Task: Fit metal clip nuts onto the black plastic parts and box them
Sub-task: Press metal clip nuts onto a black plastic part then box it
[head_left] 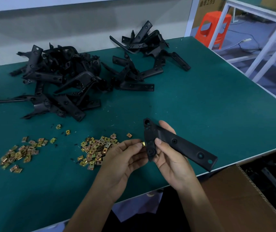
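Observation:
My right hand (170, 158) grips a black plastic part (182, 146), an L-shaped bracket with a long arm that points right and down. My left hand (125, 158) pinches a brass-coloured clip nut (143, 144) against the left edge of the bracket's short arm. Both hands hover just above the green table's front edge. Loose clip nuts lie in two heaps on the mat, one (97, 149) right beside my left hand, another (20, 153) farther left.
A large pile of black parts (57, 82) lies at the back left of the green table (201, 101), a smaller pile (147, 56) at the back middle. An open cardboard box (244, 195) with black parts inside stands below the table at right. An orange stool (212, 29) stands beyond.

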`<move>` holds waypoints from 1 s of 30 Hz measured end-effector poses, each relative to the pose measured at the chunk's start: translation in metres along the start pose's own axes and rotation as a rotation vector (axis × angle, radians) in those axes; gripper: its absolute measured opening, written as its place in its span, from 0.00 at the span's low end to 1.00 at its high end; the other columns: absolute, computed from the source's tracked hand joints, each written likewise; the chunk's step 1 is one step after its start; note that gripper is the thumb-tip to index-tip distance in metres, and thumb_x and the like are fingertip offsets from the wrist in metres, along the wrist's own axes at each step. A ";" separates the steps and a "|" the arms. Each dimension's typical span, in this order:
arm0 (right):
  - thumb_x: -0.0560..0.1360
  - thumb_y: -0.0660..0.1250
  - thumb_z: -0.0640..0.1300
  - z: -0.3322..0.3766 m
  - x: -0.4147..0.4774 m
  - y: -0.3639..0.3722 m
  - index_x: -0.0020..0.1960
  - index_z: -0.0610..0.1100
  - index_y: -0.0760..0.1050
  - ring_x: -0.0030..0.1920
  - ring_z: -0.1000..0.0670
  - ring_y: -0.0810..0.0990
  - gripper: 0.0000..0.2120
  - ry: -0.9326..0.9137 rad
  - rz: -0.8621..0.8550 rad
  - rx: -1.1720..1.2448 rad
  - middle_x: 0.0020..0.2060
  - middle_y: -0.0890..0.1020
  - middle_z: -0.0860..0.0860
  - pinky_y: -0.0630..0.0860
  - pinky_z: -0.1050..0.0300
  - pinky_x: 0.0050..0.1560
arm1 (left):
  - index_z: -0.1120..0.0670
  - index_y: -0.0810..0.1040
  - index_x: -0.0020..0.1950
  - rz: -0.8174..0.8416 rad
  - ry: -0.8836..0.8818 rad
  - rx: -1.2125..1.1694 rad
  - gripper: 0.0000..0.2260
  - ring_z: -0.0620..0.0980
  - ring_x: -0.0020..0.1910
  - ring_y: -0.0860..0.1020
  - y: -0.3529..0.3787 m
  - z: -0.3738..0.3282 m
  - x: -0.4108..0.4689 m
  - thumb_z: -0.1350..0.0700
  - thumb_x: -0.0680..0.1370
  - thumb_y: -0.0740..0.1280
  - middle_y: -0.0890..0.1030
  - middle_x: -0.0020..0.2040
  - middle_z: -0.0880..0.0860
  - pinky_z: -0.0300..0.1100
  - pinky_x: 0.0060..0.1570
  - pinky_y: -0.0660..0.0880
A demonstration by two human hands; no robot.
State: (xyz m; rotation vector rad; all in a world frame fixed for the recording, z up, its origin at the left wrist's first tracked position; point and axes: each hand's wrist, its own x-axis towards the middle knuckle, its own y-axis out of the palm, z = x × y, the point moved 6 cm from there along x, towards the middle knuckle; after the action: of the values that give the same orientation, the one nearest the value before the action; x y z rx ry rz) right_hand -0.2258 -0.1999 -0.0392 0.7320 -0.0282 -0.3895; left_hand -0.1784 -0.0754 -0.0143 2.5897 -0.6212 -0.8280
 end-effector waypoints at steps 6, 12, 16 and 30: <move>0.69 0.75 0.44 0.000 0.000 0.001 0.67 0.54 0.78 0.42 0.50 0.81 0.27 -0.011 0.020 -0.018 0.53 0.83 0.43 0.76 0.59 0.34 | 0.59 0.81 0.47 0.007 -0.004 0.026 0.03 0.51 0.37 0.84 0.000 -0.002 -0.002 0.65 0.77 0.68 0.86 0.42 0.60 0.39 0.34 0.80; 0.69 0.76 0.43 -0.004 0.001 -0.001 0.68 0.52 0.77 0.45 0.45 0.79 0.28 -0.002 0.008 -0.041 0.53 0.81 0.38 0.76 0.55 0.37 | 0.60 0.82 0.48 0.019 0.001 0.086 0.05 0.51 0.35 0.84 -0.011 -0.004 -0.003 0.65 0.73 0.71 0.85 0.41 0.61 0.39 0.33 0.81; 0.71 0.74 0.40 -0.004 0.000 -0.002 0.67 0.50 0.77 0.46 0.45 0.80 0.25 -0.004 0.010 -0.036 0.52 0.83 0.40 0.77 0.55 0.39 | 0.62 0.81 0.50 0.049 -0.011 0.143 0.06 0.52 0.37 0.85 -0.013 -0.004 -0.001 0.65 0.75 0.70 0.85 0.42 0.62 0.39 0.34 0.80; 0.71 0.74 0.42 -0.006 0.004 0.008 0.65 0.51 0.76 0.54 0.41 0.80 0.24 0.070 0.089 -0.089 0.60 0.83 0.40 0.78 0.49 0.48 | 0.58 0.79 0.58 0.239 -0.013 0.318 0.13 0.54 0.43 0.83 -0.005 -0.017 0.003 0.57 0.75 0.72 0.85 0.47 0.63 0.41 0.40 0.82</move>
State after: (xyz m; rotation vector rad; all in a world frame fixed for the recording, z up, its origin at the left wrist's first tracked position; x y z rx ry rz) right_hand -0.2184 -0.1923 -0.0387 0.6533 0.0218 -0.2780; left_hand -0.1639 -0.0693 -0.0050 2.7103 -1.1214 -0.7163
